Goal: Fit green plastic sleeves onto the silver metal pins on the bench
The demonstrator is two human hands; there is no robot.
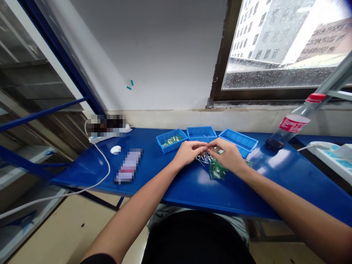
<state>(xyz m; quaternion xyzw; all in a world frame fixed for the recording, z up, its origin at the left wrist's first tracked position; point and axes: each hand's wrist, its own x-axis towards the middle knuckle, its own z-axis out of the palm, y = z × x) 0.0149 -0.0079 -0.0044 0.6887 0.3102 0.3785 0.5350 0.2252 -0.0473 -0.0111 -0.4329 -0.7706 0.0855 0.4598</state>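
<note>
My left hand [187, 152] and my right hand [227, 154] meet at the fingertips over the blue table. Both are closed in a pinch, and whatever sits between the fingers is too small to make out. Below them lies a loose pile of thin silvery metal pieces [204, 158], partly hidden by my right hand. A crumpled green plastic bag [217, 171] with small pale pieces in it lies under my right hand. Just behind stand a left blue bin [172, 147] with green and whitish pieces, a middle blue bin [201, 138] with a few small bits, and a right blue bin [242, 145].
A cola bottle [293, 123] with a red cap stands at the back right, before a white power strip [330, 154]. On the left are a blurred-out phone-like object [128, 167], a small white object [116, 149] and a white cable [106, 176] crossing the table edge.
</note>
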